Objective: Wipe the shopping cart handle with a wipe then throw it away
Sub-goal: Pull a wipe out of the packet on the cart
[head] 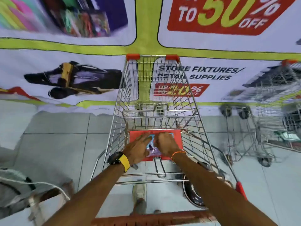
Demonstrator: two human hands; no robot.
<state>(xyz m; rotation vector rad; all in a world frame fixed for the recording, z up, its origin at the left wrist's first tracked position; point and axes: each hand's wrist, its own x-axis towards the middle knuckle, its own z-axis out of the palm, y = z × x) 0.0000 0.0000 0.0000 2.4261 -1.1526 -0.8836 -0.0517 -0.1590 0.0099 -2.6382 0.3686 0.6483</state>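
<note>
A metal shopping cart stands in front of me, its worn red handle across the bottom edge of the view. On the red child-seat flap lies a purple and blue wipes packet. My left hand, with a black watch on a yellow strap, presses flat on the packet's left side. At the packet's top my right hand, an orange bead bracelet on its wrist, has its fingers pinched. The hands hide most of the packet, and no loose wipe shows.
A large sale banner hangs on the wall right behind the cart. A second cart stands to the right. A white cord and dark gear lie at the lower left on the pale tiled floor.
</note>
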